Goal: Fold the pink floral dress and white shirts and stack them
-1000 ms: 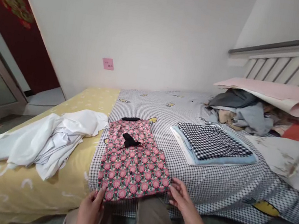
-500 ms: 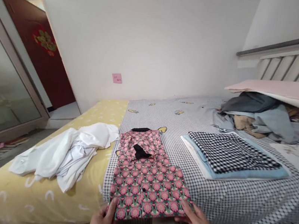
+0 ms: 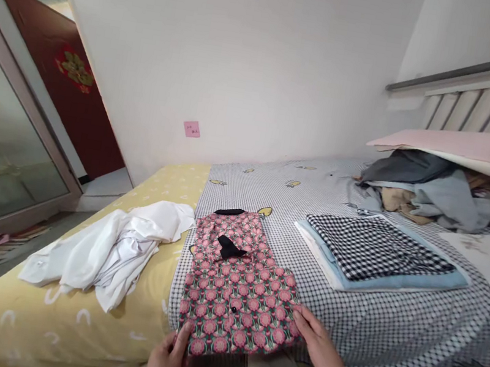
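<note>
A pink floral shirt with a black collar lies lengthwise on the bed, its sides folded in. One black cuff rests across its upper part, and a small black button shows lower down. My left hand pinches the near left corner of the shirt, thumb on top. At the right edge, a little up from the hem, my right hand holds the cloth between thumb and fingers; some fingertips are hidden. The near hem hangs over the bed's edge, above my knees.
A crumpled white garment lies to the left on a yellow sheet. To the right is a stack of folded clothes topped by a black-and-white checked one. Behind it sits a heap of grey and tan clothes under a pink sheet.
My right hand has moved from the near right corner up along the shirt's right edge, and that edge is drawn slightly inward. My left hand stays on its corner.
</note>
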